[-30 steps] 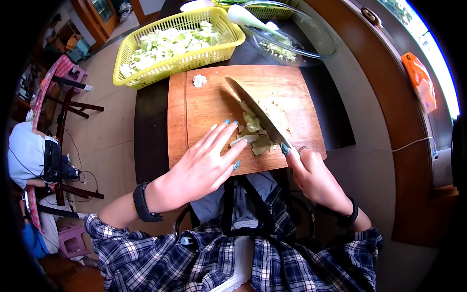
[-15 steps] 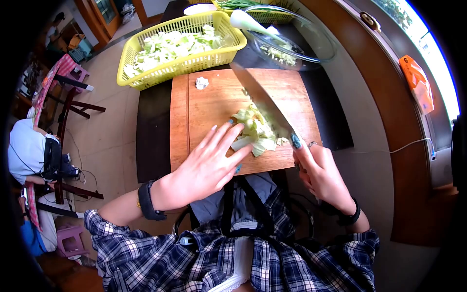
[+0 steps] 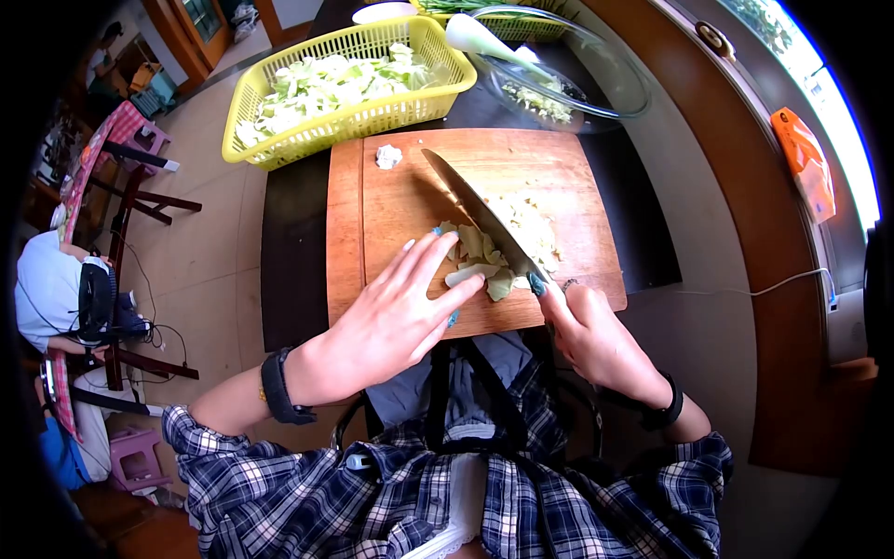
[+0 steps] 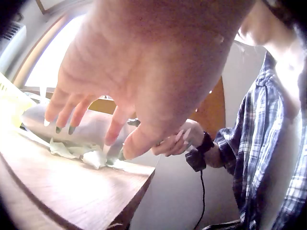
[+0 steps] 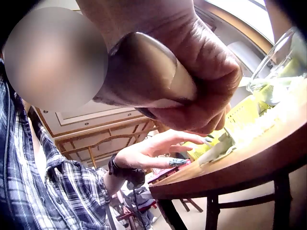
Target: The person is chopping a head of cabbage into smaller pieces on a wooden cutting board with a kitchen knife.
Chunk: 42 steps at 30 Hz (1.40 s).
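Note:
My right hand grips a broad kitchen knife, thumb near the heel of its blade. The butt of the knife handle sticks out of the fist in the right wrist view. The blade slants over a wooden cutting board, right against pale green cabbage pieces. On the left of those pieces, the fingers of my left hand are spread and fairly straight, tips touching them. Small chopped bits lie right of the blade. The blade's lower edge is partly hidden by the pieces.
A yellow basket of cut cabbage stands behind the board. Beside it, a glass bowl contains chopped white bits and a pale-handled utensil. A small white clump sits on the board's far left. An orange packet lies by the window.
The knife was low on the board, then lifted and shifted right with its flat side showing; now it is down again among the pieces. My left hand has barely moved.

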### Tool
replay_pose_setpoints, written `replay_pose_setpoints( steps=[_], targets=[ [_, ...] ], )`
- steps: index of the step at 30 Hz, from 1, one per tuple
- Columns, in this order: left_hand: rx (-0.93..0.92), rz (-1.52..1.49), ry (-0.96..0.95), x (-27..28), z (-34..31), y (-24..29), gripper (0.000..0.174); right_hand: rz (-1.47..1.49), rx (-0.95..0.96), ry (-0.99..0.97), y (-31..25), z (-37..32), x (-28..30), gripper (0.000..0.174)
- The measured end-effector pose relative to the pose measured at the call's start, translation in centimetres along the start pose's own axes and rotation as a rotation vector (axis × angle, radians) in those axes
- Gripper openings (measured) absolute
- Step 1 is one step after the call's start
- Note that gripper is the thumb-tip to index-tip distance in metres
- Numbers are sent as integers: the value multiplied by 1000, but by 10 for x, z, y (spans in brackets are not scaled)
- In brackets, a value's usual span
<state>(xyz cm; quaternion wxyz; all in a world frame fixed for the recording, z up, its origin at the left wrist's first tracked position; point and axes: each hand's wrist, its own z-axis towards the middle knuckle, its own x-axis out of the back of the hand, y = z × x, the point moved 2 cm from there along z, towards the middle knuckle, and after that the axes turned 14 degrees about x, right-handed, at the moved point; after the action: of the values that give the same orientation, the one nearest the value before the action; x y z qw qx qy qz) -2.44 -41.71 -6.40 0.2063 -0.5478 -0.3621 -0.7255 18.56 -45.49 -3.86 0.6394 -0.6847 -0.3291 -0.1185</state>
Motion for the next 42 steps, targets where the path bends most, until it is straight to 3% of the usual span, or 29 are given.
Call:
replay_pose_setpoints(
  steps=[3, 6, 8, 9, 10, 12, 14, 15, 18, 20, 21, 22, 24, 25, 27, 28, 30, 32, 34, 35, 36, 38, 42],
  targets=[
    [-28, 47, -15, -1, -2, -1, 50, 25, -1, 21, 2, -1, 2, 44],
    [30, -23, -112, -5, -4, -4, 52, 208, -131, 49, 3, -6, 7, 45],
    [1, -99, -123, -6, -1, -4, 52, 33, 256, 77, 1, -12, 11, 32],
    [7, -101, -124, -8, -1, -5, 52, 261, -160, 48, -9, -13, 14, 19],
    [-4, -109, -123, -9, 1, -6, 53, 261, -160, 45, -7, -14, 12, 19],
    [-16, -114, -122, -8, 1, -6, 53, 99, 244, 138, -9, -15, 11, 45],
    [-31, -34, -97, -5, -1, -4, 53, 94, 229, 132, -9, -16, 12, 46],
    [-32, -34, -97, -1, -3, -4, 53, -16, 276, 52, -7, -16, 12, 24],
    [49, -53, -143, 6, -12, -7, 52, -159, 345, -77, -5, -5, 6, 23],
    [72, -48, -128, 8, -15, -9, 51, 21, -155, -84, -5, 2, 1, 19],
    [74, -47, -125, 7, -16, -11, 51, -16, -27, 3, -6, 1, 1, 38],
    [63, -24, -109, 5, -16, -12, 51, -17, -25, 1, 2, -1, -3, 38],
    [51, 0, -91, 6, -14, -12, 51, -310, 470, -5, 3, -1, -6, 41],
    [48, -21, -84, 8, -13, -10, 52, -311, 470, -2, -3, 0, -4, 41],
    [43, -42, -76, 6, -10, -7, 52, 36, -203, -76, -9, 1, -3, 15],
    [13, -42, -61, 4, -7, -7, 53, 35, -202, -75, 0, 0, -3, 15],
    [-19, -34, -45, 1, -2, -8, 53, -332, 561, -47, 11, 0, -4, 25],
    [-17, -39, -104, 0, 2, -9, 53, -323, 537, -67, 17, 4, -5, 29],
    [-16, -85, -124, 1, 5, -9, 54, -324, 614, -45, 9, 8, -6, 17],
    [-15, -89, -131, 0, 6, -10, 54, 198, -132, -117, 3, 14, 2, 17],
    [-15, -92, -137, 0, 7, -10, 54, 21, 208, -103, 4, 19, 2, 43],
    [-26, -74, -133, 0, 7, -9, 53, 207, -65, -27, 9, 25, -4, 53],
    [0, -70, -128, -4, 5, -9, 53, 132, 178, 41, 22, 24, -12, 52]
  ],
)
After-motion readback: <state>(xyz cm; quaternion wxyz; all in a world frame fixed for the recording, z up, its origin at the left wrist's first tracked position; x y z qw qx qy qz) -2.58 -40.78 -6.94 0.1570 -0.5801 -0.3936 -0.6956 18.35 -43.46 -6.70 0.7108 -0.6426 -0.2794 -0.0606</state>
